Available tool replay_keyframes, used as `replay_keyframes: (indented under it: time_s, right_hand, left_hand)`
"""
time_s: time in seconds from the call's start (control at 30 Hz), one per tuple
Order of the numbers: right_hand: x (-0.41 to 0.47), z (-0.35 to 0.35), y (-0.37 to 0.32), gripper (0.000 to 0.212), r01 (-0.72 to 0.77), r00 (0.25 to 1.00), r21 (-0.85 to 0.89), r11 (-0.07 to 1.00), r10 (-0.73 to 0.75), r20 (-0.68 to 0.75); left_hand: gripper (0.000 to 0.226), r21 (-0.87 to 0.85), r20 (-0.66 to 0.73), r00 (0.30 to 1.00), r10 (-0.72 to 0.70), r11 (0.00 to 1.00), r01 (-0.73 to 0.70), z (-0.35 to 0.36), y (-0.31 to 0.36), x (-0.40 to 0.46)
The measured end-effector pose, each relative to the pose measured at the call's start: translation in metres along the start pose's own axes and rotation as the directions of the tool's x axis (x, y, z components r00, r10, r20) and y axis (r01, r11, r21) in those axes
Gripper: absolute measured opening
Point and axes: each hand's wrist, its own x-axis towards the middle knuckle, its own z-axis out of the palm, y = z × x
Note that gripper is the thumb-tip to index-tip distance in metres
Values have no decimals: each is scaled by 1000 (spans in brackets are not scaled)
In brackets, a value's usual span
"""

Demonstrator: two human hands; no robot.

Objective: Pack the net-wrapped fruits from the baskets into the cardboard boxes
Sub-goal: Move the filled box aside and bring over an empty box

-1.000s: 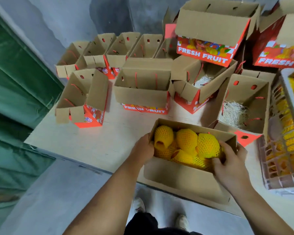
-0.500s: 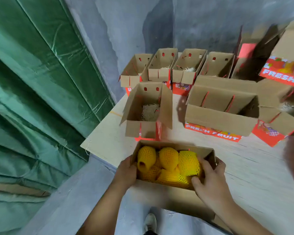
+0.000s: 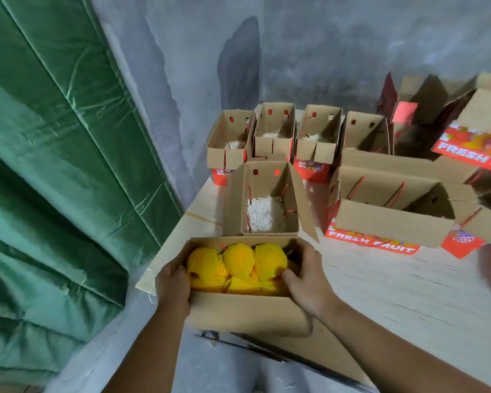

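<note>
A cardboard box (image 3: 247, 312) full of several yellow net-wrapped fruits (image 3: 238, 260) is at the table's near left corner, overhanging its front edge. My left hand (image 3: 173, 286) grips the box's left end, thumb inside against a fruit. My right hand (image 3: 306, 279) grips the right end, fingers curled over the rim. Just behind stands an open box (image 3: 262, 199) with white shredded padding (image 3: 262, 214) on its bottom and no fruit. The baskets are out of view.
Several more open boxes (image 3: 272, 134) stand in a row at the back of the wooden table (image 3: 394, 290). A long "FRESH FRUIT" box (image 3: 386, 219) lies to the right. A green curtain (image 3: 54, 165) hangs on the left, a grey wall behind.
Both hands have carried the filled box leftwards along the table to its left corner. The view has swung left, so the baskets have gone out of sight.
</note>
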Motion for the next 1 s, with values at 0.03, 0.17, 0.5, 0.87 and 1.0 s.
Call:
replay_keyframes:
  time_s: [0.03,0.17,0.5,0.87,1.0]
  right_hand:
    - [6,3,-8,68,2,1000,3,1000,-2,11]
    - [36,10,-34,63,77,992,-221,972,-98,-83]
    - [107,2,-50,47,80,987,-607,790,24,162]
    - [106,-74,-74,26,109,939,-431,896,-234,-250]
    - [85,-115,-98,25,221,826,-416,882,-396,-402]
  left_hand:
    - [35,4,-6,1000,5,1000,-5,-2,6,10]
    - [35,60,-27,998,52,997,-51,-3,23,47]
    - [38,532,46,988,147,833,-149,0,35,76]
    - [47,607,161,814,558,594,-528,11,45,44]
    - [39,323,260,668,697,590,-740,49,88,20]
